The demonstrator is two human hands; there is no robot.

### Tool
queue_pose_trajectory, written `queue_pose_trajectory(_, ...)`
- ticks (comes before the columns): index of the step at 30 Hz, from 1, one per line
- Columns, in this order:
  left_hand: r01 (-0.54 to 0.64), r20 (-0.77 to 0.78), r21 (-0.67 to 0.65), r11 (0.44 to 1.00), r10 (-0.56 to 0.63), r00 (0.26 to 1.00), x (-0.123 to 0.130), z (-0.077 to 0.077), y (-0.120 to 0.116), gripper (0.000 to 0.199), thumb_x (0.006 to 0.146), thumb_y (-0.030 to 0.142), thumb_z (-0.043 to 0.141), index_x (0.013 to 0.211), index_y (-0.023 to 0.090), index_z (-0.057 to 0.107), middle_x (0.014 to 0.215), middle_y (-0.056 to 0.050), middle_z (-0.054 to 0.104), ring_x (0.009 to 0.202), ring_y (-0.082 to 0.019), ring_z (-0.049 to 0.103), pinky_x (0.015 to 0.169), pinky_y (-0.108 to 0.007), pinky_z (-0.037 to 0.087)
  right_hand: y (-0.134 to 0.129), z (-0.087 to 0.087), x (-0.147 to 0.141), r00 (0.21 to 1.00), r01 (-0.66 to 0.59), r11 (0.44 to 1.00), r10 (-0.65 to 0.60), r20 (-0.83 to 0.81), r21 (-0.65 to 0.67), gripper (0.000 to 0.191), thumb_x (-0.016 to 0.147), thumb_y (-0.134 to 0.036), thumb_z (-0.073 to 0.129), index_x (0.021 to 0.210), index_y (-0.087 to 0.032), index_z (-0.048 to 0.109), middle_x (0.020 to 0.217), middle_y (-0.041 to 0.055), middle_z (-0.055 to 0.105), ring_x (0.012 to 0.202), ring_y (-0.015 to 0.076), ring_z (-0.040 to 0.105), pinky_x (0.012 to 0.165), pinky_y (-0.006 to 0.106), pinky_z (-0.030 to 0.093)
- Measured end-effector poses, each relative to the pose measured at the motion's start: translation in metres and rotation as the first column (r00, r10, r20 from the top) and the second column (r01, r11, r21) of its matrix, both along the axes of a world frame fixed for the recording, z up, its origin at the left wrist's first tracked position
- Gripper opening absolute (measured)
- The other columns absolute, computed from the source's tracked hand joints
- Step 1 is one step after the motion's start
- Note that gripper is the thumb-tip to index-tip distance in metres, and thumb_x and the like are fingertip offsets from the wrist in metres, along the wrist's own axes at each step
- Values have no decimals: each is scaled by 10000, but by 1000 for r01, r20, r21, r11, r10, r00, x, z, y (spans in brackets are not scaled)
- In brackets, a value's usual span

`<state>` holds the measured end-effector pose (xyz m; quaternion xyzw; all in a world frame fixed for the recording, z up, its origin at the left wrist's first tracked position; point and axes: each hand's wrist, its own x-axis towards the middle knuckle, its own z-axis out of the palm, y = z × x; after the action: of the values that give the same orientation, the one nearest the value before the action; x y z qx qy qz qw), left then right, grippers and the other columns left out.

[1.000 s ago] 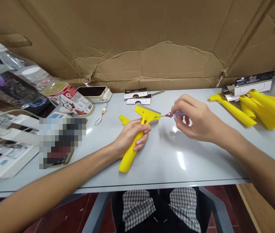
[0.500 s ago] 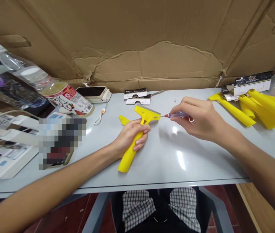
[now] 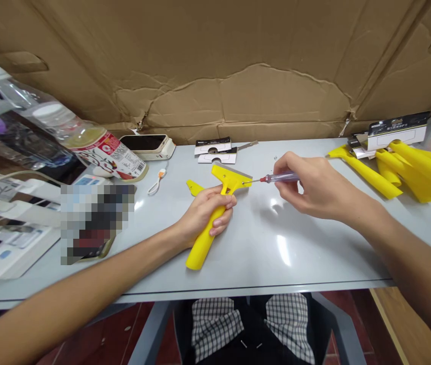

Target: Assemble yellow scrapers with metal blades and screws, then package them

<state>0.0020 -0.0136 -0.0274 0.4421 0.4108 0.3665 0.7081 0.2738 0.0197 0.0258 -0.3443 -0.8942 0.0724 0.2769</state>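
My left hand (image 3: 209, 215) is wrapped round the handle of a yellow scraper (image 3: 202, 247), its wide head pointing up and away with a metal blade along the far edge. In my right hand (image 3: 308, 185) is a screwdriver (image 3: 281, 177) with a clear handle and red collar, pinched between thumb and fingers. Its tip touches a screw near the right end of the scraper's head. Behind my left hand lies another yellow piece (image 3: 194, 187), partly hidden. Tiny screws (image 3: 275, 157) lie on the table beyond the screwdriver.
Black and white blade packets (image 3: 217, 155) lie at the back, and more yellow scrapers (image 3: 413, 170) are piled at the right. A bottle (image 3: 112, 152), a phone (image 3: 147, 144), a short cable (image 3: 157, 182) and a power strip (image 3: 17, 253) crowd the left side of the table (image 3: 261, 263).
My right fingers have shifted slightly right, back along the screwdriver handle. The tip stays at the same screw, and the left hand and scraper have hardly moved.
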Motion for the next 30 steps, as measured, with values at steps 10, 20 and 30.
queue_pose_trajectory(10,-15,2,-1,1000,15,1000,1,2,-1,253,918,310,666,746,201,516,445,68,449,293,-55,336,309,-150,290,1,4,2,986,105,994,-106,131,13,155,1042,-353,551,1004,-222,625,598,-11,632,497,172,495,558,329,305)
queue_pose_trajectory(20,-16,48,-9,1000,17,999,0,-2,2,256,921,301,671,746,197,515,451,75,448,294,-46,317,300,-141,285,0,6,3,989,87,993,-76,127,-84,161,977,-240,553,1135,-211,546,809,34,710,612,182,562,599,311,326)
queue_pose_trajectory(30,-13,21,-2,1000,13,1000,0,0,-1,252,927,298,660,746,199,514,444,73,454,290,-52,337,309,-147,297,-1,9,-1,968,155,986,-139,210,-64,231,1040,-369,487,1016,-198,639,700,35,672,588,193,536,607,330,297)
